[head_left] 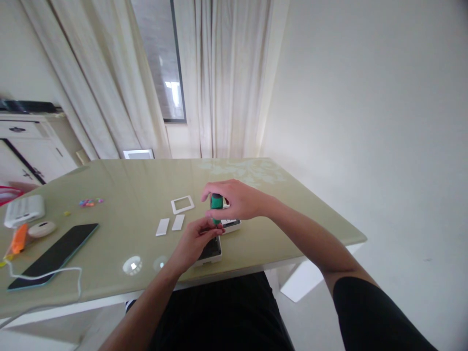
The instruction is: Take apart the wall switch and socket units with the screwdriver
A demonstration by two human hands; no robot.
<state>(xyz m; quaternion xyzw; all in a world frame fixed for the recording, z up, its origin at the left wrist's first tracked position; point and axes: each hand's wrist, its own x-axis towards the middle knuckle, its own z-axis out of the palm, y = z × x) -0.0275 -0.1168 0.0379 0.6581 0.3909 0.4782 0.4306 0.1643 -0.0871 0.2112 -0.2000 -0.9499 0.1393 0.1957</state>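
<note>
My right hand (pixel 239 199) is closed on the green handle of a screwdriver (pixel 217 201), which it holds upright, shaft down. Just below, my left hand (pixel 195 239) has its fingers pinched together by the screwdriver's lower end; what is between them is too small to make out. Under my left fingers lies a white-edged box with a dark inside (pixel 211 250), perhaps a wall switch, partly covered by the hand. Another white piece (pixel 232 225) sits right behind it, half hidden by my right hand. To the left are a white frame (pixel 183 204) and two white plates (pixel 163 227) (pixel 178 223).
On the table's (pixel 120 190) left side lie a dark phone-like slab (pixel 54 256) with a white cable (pixel 47 277) across it, an orange item (pixel 19 239), a round pale case (pixel 42 228) and a white box (pixel 25 210). Small colourful pieces (pixel 90 202) lie farther back. A wall stands at right.
</note>
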